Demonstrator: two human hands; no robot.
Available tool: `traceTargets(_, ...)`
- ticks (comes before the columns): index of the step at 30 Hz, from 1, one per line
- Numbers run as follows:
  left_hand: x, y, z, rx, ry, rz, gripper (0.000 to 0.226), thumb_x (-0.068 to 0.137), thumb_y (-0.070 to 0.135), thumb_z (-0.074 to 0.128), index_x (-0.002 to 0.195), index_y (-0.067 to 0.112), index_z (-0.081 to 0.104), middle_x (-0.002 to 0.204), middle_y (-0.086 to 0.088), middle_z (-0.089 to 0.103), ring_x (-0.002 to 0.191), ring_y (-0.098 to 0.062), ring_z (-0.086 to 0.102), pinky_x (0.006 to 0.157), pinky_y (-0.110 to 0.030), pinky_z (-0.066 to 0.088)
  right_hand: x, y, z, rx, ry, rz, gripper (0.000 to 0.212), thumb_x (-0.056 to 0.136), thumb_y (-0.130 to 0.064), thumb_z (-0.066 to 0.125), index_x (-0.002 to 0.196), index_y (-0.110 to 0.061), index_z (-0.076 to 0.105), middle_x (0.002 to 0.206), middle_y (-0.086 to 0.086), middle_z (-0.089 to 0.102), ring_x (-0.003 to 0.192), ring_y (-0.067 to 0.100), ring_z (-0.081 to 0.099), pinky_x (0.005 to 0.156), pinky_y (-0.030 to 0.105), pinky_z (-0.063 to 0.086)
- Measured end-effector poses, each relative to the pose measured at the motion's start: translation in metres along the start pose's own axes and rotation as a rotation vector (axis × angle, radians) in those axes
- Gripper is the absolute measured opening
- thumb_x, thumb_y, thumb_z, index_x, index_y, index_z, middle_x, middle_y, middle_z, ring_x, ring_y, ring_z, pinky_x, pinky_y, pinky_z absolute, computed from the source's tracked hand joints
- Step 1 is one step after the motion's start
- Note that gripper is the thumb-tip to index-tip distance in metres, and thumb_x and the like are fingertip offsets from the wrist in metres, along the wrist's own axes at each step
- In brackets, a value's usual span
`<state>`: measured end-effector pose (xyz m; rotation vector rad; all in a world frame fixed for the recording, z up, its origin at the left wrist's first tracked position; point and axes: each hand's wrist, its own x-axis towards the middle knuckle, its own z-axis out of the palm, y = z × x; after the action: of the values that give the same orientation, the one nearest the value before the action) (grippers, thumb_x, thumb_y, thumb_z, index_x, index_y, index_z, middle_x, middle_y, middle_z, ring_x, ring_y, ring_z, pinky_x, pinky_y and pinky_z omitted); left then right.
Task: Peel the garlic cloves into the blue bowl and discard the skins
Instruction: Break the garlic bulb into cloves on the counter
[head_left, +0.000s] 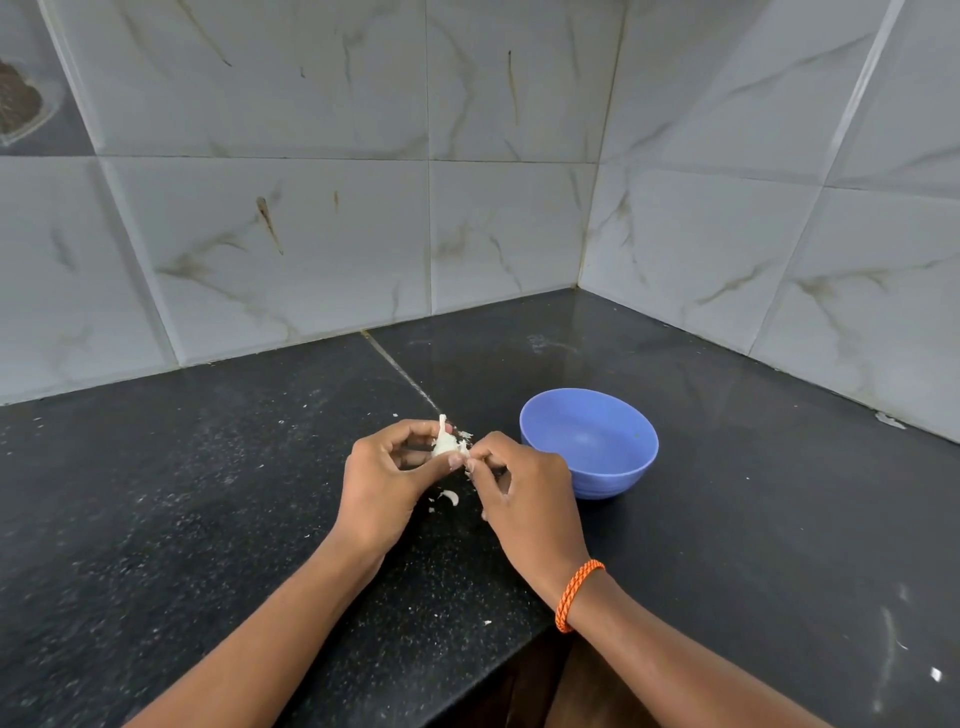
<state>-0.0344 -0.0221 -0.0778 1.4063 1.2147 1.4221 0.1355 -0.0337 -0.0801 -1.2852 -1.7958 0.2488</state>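
Note:
A small white garlic piece (444, 441) with papery skin is held above the black counter. My left hand (387, 475) grips it between thumb and fingers. My right hand (511, 480) pinches at its right side, where loose skin sticks out. A blue bowl (589, 441) stands on the counter just right of my right hand; its inside looks empty. Scraps of white skin (451, 498) lie on the counter under my hands.
The black granite counter (182, 493) runs into a corner of white marbled wall tiles (311, 234). Its front edge (511, 644) cuts in below my wrists. An orange braided band (576, 595) is on my right wrist. Small white flecks dot the counter.

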Motion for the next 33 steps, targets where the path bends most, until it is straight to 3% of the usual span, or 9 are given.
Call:
traceTargets(4,0.001,-0.001,-0.001,-0.013,0.051,-0.014,0.031,0.083,0.013,0.092,0.110,0.018,0.080,0.099,-0.002,0.083,0.093,-0.024,0.080,0.092,-0.048,0.065,0.000,-0.001,-0.001,0.013,0.031,0.012,0.005,0.103,-0.025,0.070,0.101,-0.024,0.074,0.078,-0.012,0.072,0.065,0.008,0.065,0.058,0.017,0.050)
traceTargets(8,0.003,-0.003,-0.003,-0.099,0.114,-0.039,0.030,0.085,0.011,0.090,0.112,0.017,0.081,0.101,-0.006,0.082,0.093,-0.029,0.080,0.092,-0.052,0.065,0.000,0.001,0.000,0.029,0.053,0.038,0.008,0.105,-0.025,0.066,0.101,-0.026,0.072,0.076,-0.011,0.071,0.069,0.012,0.067,0.062,0.034,0.057)
traceTargets(12,0.002,-0.002,-0.004,-0.182,0.142,-0.034,0.028,0.088,0.014,0.088,0.115,0.017,0.081,0.106,-0.004,0.083,0.097,-0.030,0.080,0.091,-0.045,0.065,0.000,0.003,0.001,0.034,0.097,0.012,0.009,0.107,-0.027,0.063,0.103,-0.028,0.070,0.074,-0.011,0.071,0.068,0.015,0.068,0.064,0.040,0.057)
traceTargets(19,0.003,0.000,-0.002,-0.243,0.104,0.012,0.028,0.092,0.006,0.082,0.120,0.012,0.079,0.110,-0.003,0.083,0.105,-0.023,0.080,0.095,-0.035,0.063,0.003,0.004,0.006,-0.089,0.012,-0.008,0.030,0.112,-0.028,0.053,0.135,-0.026,0.072,0.090,-0.008,0.077,0.077,0.012,0.069,0.080,0.034,0.060)
traceTargets(24,0.001,-0.001,-0.004,-0.248,0.046,0.038,0.030,0.091,0.001,0.081,0.120,0.011,0.079,0.112,-0.007,0.082,0.107,-0.026,0.079,0.098,-0.038,0.060,0.003,0.003,0.004,0.015,0.080,-0.004,0.010,0.106,-0.020,0.063,0.103,-0.028,0.067,0.070,-0.009,0.067,0.064,0.015,0.064,0.062,0.039,0.055)
traceTargets(27,-0.001,0.001,-0.003,-0.248,-0.004,0.066,0.031,0.090,-0.004,0.079,0.118,0.008,0.079,0.113,-0.007,0.082,0.109,-0.025,0.079,0.098,-0.033,0.060,0.000,-0.003,0.001,0.067,0.123,-0.036,0.015,0.111,-0.021,0.056,0.116,-0.026,0.070,0.092,-0.013,0.071,0.085,0.008,0.066,0.072,0.030,0.054)
traceTargets(30,-0.003,0.001,0.000,-0.251,-0.059,0.097,0.032,0.090,-0.009,0.076,0.119,0.004,0.078,0.115,-0.008,0.082,0.111,-0.024,0.078,0.098,-0.030,0.061,0.000,-0.004,0.003,0.119,0.046,-0.060,0.025,0.114,-0.026,0.049,0.130,-0.030,0.068,0.105,-0.014,0.071,0.092,0.008,0.067,0.080,0.031,0.056)
traceTargets(33,-0.003,0.001,0.000,-0.256,-0.114,0.112,0.032,0.092,-0.009,0.074,0.122,0.002,0.077,0.117,-0.010,0.081,0.114,-0.024,0.078,0.100,-0.031,0.061,0.002,-0.002,0.005,0.099,0.015,-0.040,0.027,0.111,-0.027,0.056,0.137,-0.032,0.064,0.113,-0.014,0.072,0.101,0.005,0.068,0.087,0.031,0.059)
